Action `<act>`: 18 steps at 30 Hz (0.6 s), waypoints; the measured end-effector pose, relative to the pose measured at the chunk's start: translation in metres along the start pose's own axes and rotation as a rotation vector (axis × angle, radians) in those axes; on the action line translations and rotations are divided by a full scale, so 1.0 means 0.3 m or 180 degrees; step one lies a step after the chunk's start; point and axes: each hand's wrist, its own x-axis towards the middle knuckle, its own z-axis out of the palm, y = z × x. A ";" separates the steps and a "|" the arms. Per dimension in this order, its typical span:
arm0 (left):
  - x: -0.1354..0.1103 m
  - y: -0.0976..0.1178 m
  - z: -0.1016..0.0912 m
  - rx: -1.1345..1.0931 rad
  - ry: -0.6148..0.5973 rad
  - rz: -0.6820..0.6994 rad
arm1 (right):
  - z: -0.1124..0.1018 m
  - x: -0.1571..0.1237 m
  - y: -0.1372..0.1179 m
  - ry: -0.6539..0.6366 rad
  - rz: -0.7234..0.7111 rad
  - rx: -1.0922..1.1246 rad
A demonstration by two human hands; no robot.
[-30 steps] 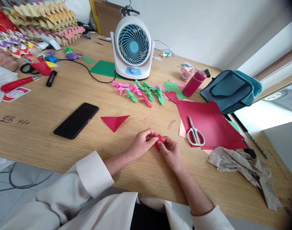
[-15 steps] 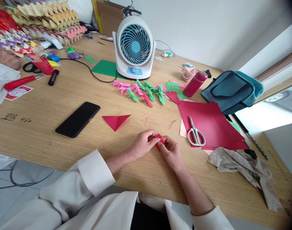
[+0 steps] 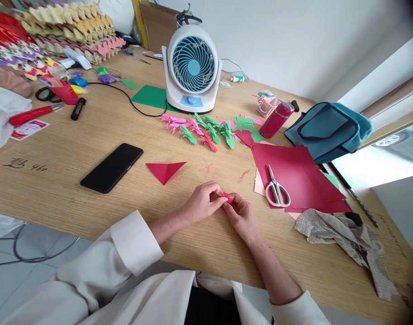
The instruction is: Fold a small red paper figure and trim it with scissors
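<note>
Both my hands meet over the wooden table [image 3: 74, 180] near its front edge. My left hand [image 3: 204, 201] and my right hand [image 3: 242, 215] pinch a small folded piece of red paper [image 3: 226, 198] between their fingertips; most of it is hidden by the fingers. A folded red paper triangle [image 3: 165, 170] lies just beyond my left hand. To the right lies a stack of red paper sheets [image 3: 301, 174] with white-handled scissors [image 3: 276, 188] on top.
A black phone [image 3: 112, 167] lies at the left. A row of pink and green folded paper figures [image 3: 206, 128] sits before a white desk fan [image 3: 192, 70]. A red bottle [image 3: 276, 119], teal bag [image 3: 328, 128] and crumpled cloth [image 3: 349, 239] are at the right; craft supplies crowd the far left.
My fingers have closed further round the small red paper, so less of it shows. The hands have stayed in the same spot; the view has shifted slightly.
</note>
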 end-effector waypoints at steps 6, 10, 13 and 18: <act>0.007 -0.003 -0.011 -0.0577 -0.0217 -0.0285 | -0.001 -0.002 -0.007 -0.0022 -0.0054 0.0260; 0.007 -0.008 -0.013 -0.0879 -0.0362 -0.0456 | -0.006 -0.005 -0.009 -0.0030 -0.0112 0.0079; 0.010 -0.012 -0.019 -0.1016 -0.0438 -0.0469 | -0.007 -0.008 -0.013 -0.0020 -0.0128 0.0073; 0.014 -0.020 -0.026 -0.1018 -0.0479 -0.0415 | -0.011 -0.010 -0.021 -0.0032 -0.0140 0.0145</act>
